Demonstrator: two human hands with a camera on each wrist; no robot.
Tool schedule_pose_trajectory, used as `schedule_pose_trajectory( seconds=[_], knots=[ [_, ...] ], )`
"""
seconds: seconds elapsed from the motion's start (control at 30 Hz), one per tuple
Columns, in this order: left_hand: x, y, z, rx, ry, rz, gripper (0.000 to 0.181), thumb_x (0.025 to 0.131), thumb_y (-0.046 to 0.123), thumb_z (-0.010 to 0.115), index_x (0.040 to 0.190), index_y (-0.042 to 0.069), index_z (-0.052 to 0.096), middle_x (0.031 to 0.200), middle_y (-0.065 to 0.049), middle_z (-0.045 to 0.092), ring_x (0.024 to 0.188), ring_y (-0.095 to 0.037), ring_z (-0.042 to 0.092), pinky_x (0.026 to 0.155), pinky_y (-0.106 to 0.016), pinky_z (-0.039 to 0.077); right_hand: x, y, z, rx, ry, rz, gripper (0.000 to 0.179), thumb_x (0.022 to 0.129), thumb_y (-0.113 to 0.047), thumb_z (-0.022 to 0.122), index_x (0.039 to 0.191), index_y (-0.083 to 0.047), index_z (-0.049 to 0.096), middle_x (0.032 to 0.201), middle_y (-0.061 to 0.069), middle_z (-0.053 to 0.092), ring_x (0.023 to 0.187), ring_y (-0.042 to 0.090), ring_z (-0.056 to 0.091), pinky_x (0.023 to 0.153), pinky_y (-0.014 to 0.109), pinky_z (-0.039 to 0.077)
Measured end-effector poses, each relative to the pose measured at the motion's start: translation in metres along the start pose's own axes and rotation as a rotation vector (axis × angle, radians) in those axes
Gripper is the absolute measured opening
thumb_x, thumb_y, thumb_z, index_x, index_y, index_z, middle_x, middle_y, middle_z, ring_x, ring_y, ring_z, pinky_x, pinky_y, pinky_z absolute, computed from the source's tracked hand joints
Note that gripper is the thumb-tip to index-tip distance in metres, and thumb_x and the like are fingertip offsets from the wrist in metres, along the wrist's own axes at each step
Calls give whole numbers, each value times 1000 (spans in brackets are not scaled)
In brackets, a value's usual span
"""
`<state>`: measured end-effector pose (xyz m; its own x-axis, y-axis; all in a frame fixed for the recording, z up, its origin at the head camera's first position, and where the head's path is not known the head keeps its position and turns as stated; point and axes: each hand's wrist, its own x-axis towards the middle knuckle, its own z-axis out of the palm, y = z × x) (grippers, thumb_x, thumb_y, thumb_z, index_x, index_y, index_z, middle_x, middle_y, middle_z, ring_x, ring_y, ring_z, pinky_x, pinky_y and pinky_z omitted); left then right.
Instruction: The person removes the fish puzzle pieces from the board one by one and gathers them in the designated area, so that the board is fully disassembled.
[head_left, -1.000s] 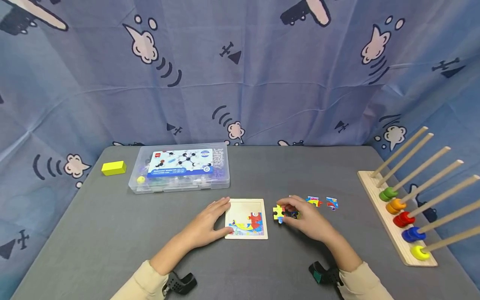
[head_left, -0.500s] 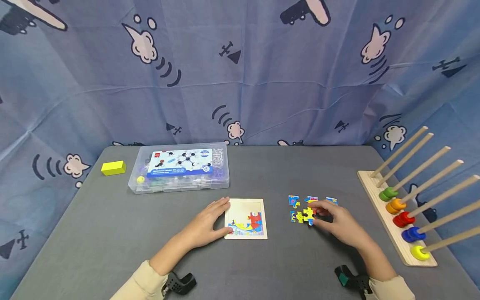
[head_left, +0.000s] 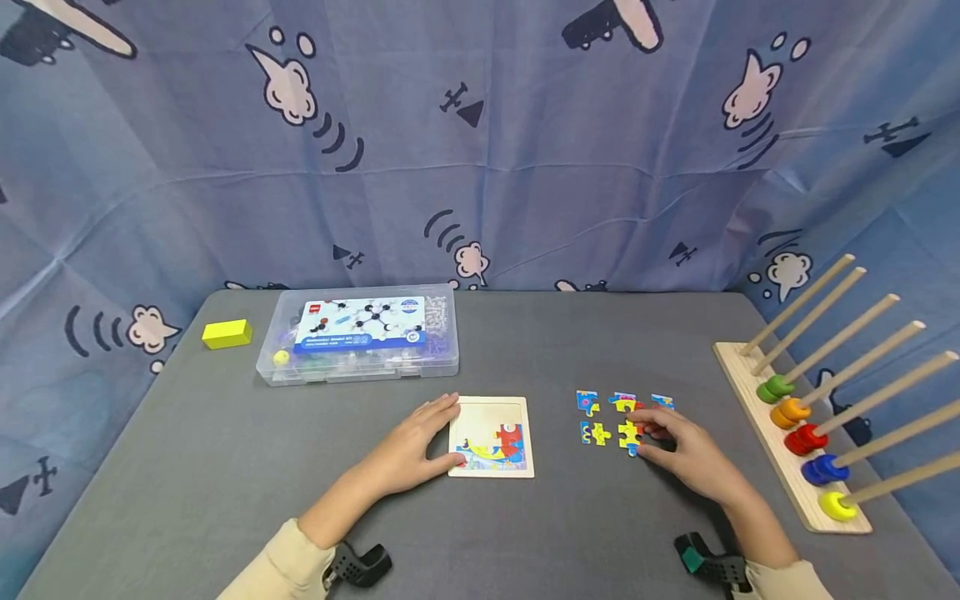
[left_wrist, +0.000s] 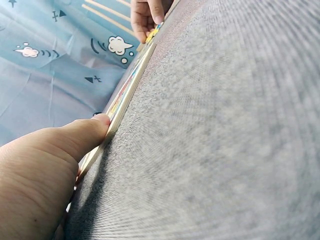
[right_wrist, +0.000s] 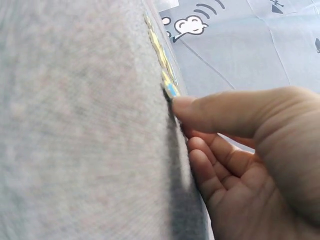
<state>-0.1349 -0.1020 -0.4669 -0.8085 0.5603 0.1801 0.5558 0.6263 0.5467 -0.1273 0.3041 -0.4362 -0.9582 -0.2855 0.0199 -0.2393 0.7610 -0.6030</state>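
Presently: puzzle tray (head_left: 491,412), steadied by spread left hand (head_left: 408,450); puzzle piece (head_left: 628,432), nearer tabletop's (head_left: 570,533) right edge, pinched in right hand (head_left: 692,450), best kept flat, clear of other pieces (head_left: 599,434).

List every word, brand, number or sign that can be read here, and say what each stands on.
"Molecular Model Kit" (blurred, my best reading): white-and-blue printed label on the clear plastic box.
Small red logo, label's upper left: too small to read.
Round blue mark, label's upper right, and fine print under the title: too small.
No other text can be made out.
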Motion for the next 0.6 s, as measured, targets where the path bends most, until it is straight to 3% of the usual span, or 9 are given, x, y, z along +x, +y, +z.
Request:
schedule_pose_trajectory(
  seconds=[0.27,0.6],
  knots=[
    [0,0,0,-9,-4,-20,70,86,37,67,141,2,43,151,-9,36,141,-26,33,115,-46,30,-3,5,1,-15,-3,-6,37,86,-16,69,122,-10,61,113,4,58,96,9,53,79,23,50],
    [0,0,1,0,-1,-11,69,87,38,67,140,1,44,151,-10,37,140,-28,34,115,-47,30,-3,13,3,19,-1,-39,39,87,-17,69,124,-8,60,118,8,55,98,1,51,81,17,48]
  ],
)
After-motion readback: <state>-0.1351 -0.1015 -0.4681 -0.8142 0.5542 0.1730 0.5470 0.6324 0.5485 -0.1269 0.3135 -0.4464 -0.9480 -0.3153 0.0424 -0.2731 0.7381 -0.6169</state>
